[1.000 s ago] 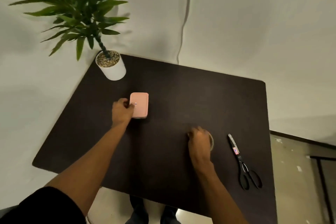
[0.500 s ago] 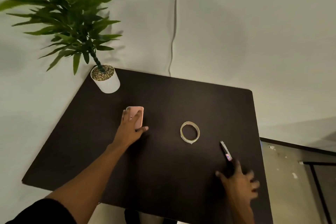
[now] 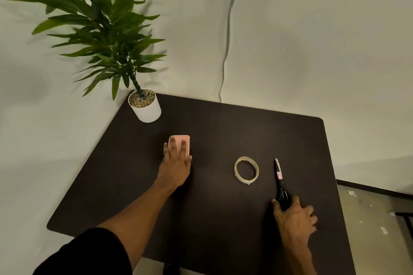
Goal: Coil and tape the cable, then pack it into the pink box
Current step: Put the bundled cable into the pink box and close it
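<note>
- Pink box (image 3: 179, 144) lies flat on the dark table (image 3: 223, 219), a little toward the left and nearer the far edge, with its lid on.
- Left hand (image 3: 175, 164) rests on the near half of the box, its fingers (image 3: 183, 147) straight and spread flat across the lid, not curled round anything.
- Right hand (image 3: 295, 219) lies on the handle end of the black scissors (image 3: 280, 182) near the table's right edge; the handles are hidden beneath it, so whether the fingers are closed round them cannot be told.
- Scissor blades are together and point away from the person.
- Roll of tape (image 3: 246, 168) lies flat between the box and the scissors, just beside the blades, touching neither.
- Potted plant (image 3: 144, 105) in a white pot stands at the far left corner, well apart from the tape.
- Grey cord (image 3: 226, 40) runs down the wall behind the table.
</note>
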